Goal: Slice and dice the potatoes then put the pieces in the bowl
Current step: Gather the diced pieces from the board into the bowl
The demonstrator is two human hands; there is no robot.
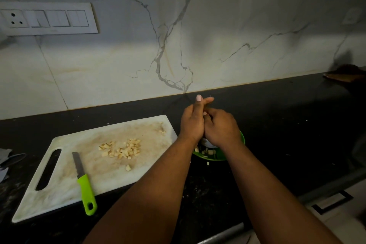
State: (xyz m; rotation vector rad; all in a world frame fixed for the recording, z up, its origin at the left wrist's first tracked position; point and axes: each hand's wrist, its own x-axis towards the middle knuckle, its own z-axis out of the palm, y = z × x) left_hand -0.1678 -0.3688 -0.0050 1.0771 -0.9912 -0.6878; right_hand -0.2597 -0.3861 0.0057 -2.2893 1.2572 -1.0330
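Both hands are up over the green bowl (242, 138), pressed against each other. The left hand (193, 123) has its fingers mostly straight and pointing away toward the wall, one pale painted nail showing at the top. The right hand (222, 128) sits right against it with fingers curled in toward the left palm, kind of like rubbing or brushing bits off. Can't really tell if anything is pinched between them, the contact spot is hidden and it's pretty dark.

That bowl sits on the black counter (287, 125) just off the right edge of the white cutting board (59, 194), mostly covered by the hands and forearms. You can see a few pale potato cubes inside it (210, 152) and one stray cube on the counter (208, 163) just in front of the bowl.

On the board there's a loose pile of diced potato (122, 149) around the middle, a single cube (128, 167) a bit nearer the front edge, and a few more pieces (162, 130) up by the far right corner. A serrated knife with a lime green handle (84, 182) lies on the left part of the board, blade pointing away, handle end hanging over the front edge. Nobody's touching it.

Marble wall behind the counter, with a white switch plate (47, 18) up at the left.
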